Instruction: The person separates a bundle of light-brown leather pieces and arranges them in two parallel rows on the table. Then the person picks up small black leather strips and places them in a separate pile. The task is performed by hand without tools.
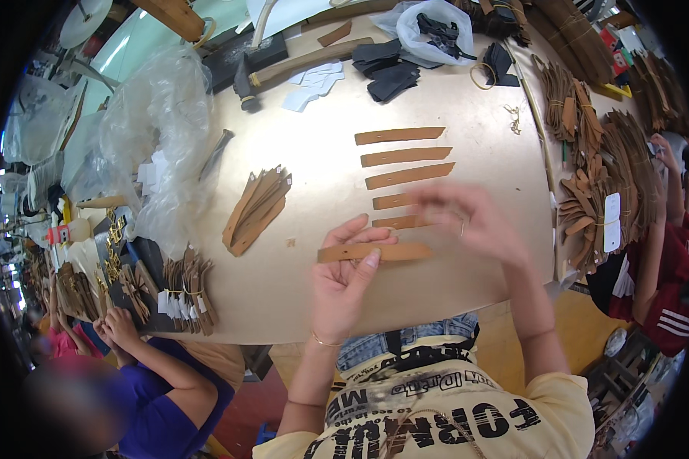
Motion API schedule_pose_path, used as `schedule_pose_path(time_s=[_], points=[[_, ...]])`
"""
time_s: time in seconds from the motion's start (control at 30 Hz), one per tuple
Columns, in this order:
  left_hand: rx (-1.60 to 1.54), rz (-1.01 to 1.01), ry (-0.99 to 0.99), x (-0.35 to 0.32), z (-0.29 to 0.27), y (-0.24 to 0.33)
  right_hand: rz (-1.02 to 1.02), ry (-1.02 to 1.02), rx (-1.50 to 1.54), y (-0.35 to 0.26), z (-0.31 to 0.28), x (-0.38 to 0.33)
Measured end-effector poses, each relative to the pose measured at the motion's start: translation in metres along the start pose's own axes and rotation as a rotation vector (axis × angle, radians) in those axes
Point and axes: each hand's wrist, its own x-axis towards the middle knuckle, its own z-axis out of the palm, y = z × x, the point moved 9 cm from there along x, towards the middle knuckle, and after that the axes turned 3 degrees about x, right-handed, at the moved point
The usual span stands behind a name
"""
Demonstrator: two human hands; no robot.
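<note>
A brown leather strip lies across my left hand, pinched under the thumb near a small hole. My right hand is smeared by motion just above and to the right of it, over the row on the table; what its fingers do is unclear. Beyond the hands, several similar leather strips lie flat in a spaced column, the two nearest partly covered by my right hand. To the left sits a loose pile of brown leather strips, fanned out at its far end.
A hammer, white pieces, black pieces and a plastic bag lie at the far side. Clear plastic sheeting is at left. Bundled strips line the right and lower left. Co-workers sit on both sides.
</note>
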Motion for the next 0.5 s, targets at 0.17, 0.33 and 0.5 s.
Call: schedule_pose_path(time_s=[0.17, 0.33, 0.5], points=[[0.165, -0.017, 0.022, -0.018, 0.006, -0.03, 0.089, 0.055, -0.119, 0.016, 0.017, -0.056], [0.293, 0.009, 0.143, -0.025, -0.017, -0.043, 0.116, 0.218, -0.444, 0.035, 0.004, -0.073], [1.222, 0.452, 0.38, -0.025, -0.052, 0.039, -0.074, 0.303, -0.683, 0.019, 0.002, -0.069]])
